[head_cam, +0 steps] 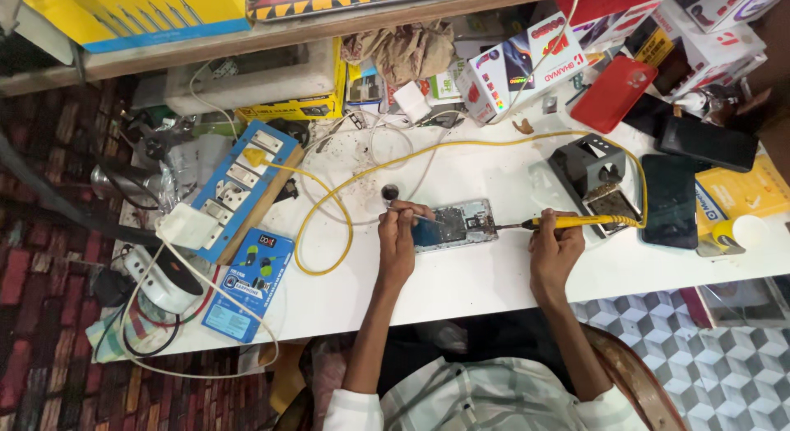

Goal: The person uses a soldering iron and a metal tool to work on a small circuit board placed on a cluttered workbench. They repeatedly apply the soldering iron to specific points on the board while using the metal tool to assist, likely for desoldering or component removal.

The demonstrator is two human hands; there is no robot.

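Both hands work near the table's (461,291) front edge: left hand (397,233) pinches tweezers (421,218), right hand (553,243) grips soldering iron (568,222) touching the opened phone (454,225); soldering looks unfinished.

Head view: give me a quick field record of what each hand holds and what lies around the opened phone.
left hand: holds a thin tool over the opened phone
right hand: grips a yellow soldering iron, tip at the phone's right edge
iron stand: dark, just behind the right hand
cable: yellow, loops to the blue power strip
black phones: lying flat at the right
surface: white table
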